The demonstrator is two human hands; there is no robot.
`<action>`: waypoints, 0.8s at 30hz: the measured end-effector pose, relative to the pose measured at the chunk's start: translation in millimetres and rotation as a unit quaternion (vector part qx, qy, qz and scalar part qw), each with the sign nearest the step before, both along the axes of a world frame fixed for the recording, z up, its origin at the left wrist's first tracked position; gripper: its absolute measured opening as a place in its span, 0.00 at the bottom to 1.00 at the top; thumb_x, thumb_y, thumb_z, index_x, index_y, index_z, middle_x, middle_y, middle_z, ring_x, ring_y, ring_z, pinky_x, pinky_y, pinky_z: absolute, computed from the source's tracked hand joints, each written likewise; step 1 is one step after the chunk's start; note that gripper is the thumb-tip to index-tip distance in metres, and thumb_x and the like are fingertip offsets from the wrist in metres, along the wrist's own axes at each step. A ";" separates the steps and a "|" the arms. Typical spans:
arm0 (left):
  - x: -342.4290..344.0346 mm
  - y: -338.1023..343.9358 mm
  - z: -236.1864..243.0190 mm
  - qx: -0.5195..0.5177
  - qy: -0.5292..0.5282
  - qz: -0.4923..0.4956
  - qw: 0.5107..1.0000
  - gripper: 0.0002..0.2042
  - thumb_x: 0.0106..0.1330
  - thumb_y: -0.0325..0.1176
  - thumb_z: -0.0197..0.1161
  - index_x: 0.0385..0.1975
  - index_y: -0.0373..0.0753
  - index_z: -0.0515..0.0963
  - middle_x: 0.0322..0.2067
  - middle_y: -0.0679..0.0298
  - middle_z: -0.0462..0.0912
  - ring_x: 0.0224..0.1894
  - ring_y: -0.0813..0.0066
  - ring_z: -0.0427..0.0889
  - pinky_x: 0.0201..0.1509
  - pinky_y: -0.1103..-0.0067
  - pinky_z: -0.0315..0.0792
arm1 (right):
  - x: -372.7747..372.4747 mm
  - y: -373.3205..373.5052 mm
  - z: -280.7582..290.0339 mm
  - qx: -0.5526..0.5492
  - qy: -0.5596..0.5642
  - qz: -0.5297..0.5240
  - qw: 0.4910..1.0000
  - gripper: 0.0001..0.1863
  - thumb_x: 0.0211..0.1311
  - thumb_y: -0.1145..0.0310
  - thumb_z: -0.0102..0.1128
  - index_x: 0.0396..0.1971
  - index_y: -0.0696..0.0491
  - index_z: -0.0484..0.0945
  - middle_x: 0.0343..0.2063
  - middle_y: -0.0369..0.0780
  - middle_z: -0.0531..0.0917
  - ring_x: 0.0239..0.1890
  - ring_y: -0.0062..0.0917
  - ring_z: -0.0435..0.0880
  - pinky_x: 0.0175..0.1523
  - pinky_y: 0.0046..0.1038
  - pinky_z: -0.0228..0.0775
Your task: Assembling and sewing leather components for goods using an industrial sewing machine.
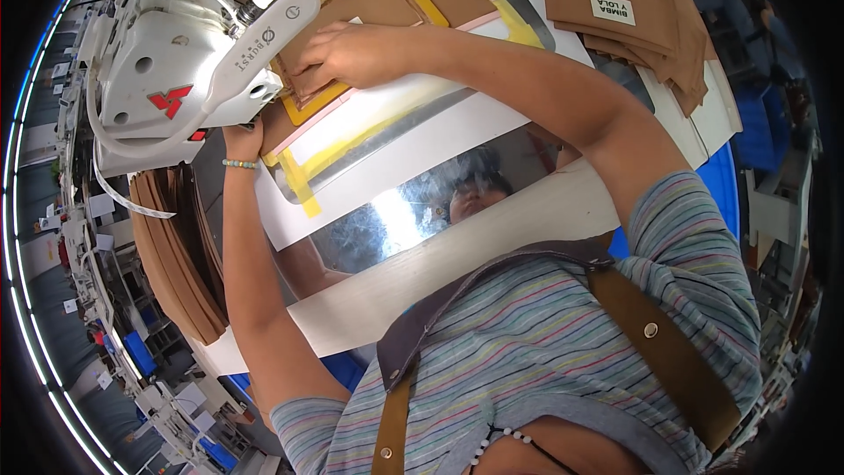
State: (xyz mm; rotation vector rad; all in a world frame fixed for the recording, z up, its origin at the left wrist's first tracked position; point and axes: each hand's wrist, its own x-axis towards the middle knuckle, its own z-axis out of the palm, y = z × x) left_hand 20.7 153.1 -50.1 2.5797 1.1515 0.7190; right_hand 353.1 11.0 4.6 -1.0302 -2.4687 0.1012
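Observation:
My right hand (359, 54) lies over a brown panel (360, 5) set inside a yellow frame (429, 5), its fingers stretched toward the sewing machine (145, 53). Under the machine's head, my left hand (244, 138) reaches to the lower left corner of the work; its fingertips are hidden by the machine. A small white patch shows beside my right knuckles. Beneath the frame is a white sheet (387, 127) edged with yellow tape (330, 157). The needle area is covered by the machine head and its lamp (264, 54).
Brown panels, the top one bearing a pale label, are piled (651, 44) at the far right. Another bundle of brown pieces (163, 255) stands at the left edge. A shiny metal plate (369, 233) is set in the near tabletop. A white hose loops beside the machine.

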 end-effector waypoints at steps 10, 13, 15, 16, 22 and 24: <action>91.0 -40.6 54.2 0.074 0.128 -0.173 0.974 0.22 0.85 0.41 0.49 0.73 0.46 0.73 0.75 0.65 0.71 0.79 0.59 0.63 0.85 0.65 0.52 | 13.3 2.1 -18.4 0.029 0.030 0.008 0.999 0.25 0.69 0.78 0.56 0.60 0.40 0.86 0.64 0.36 0.82 0.68 0.34 0.77 0.75 0.42 0.63; 89.5 -42.6 52.2 0.057 0.120 -0.156 0.979 0.21 0.84 0.40 0.51 0.73 0.46 0.73 0.74 0.64 0.72 0.78 0.59 0.64 0.84 0.65 0.53 | 10.3 3.4 -16.4 0.045 0.032 0.012 0.998 0.24 0.69 0.75 0.55 0.59 0.37 0.88 0.62 0.35 0.82 0.67 0.32 0.77 0.73 0.41 0.64; 88.9 -41.3 51.0 0.033 0.102 -0.144 0.984 0.21 0.84 0.39 0.52 0.73 0.45 0.73 0.74 0.64 0.73 0.78 0.58 0.65 0.84 0.65 0.54 | 10.1 2.8 -14.6 -0.005 0.045 -0.006 0.999 0.23 0.68 0.76 0.57 0.59 0.41 0.87 0.63 0.37 0.83 0.67 0.33 0.78 0.73 0.41 0.66; 89.9 -39.1 51.2 0.022 0.090 -0.143 0.985 0.20 0.83 0.38 0.54 0.72 0.45 0.74 0.72 0.63 0.75 0.77 0.58 0.67 0.83 0.65 0.56 | 9.8 3.1 -14.4 -0.006 0.045 -0.005 0.999 0.23 0.68 0.76 0.57 0.59 0.41 0.87 0.63 0.37 0.83 0.67 0.33 0.78 0.73 0.41 0.66; 91.8 -13.5 37.9 0.016 0.039 -0.152 0.987 0.18 0.78 0.35 0.61 0.64 0.43 0.80 0.63 0.60 0.82 0.67 0.60 0.78 0.74 0.67 0.68 | 15.7 -2.1 -12.1 -0.007 0.017 -0.033 0.999 0.24 0.66 0.78 0.58 0.58 0.42 0.88 0.62 0.36 0.84 0.66 0.34 0.78 0.73 0.40 0.67; 78.0 11.1 17.4 0.042 0.025 -0.159 0.986 0.17 0.75 0.33 0.64 0.62 0.42 0.82 0.61 0.59 0.85 0.62 0.62 0.84 0.68 0.69 0.75 | 16.7 -2.3 -11.3 -0.003 0.022 -0.039 0.999 0.23 0.66 0.77 0.58 0.57 0.42 0.88 0.62 0.36 0.83 0.66 0.34 0.78 0.72 0.40 0.68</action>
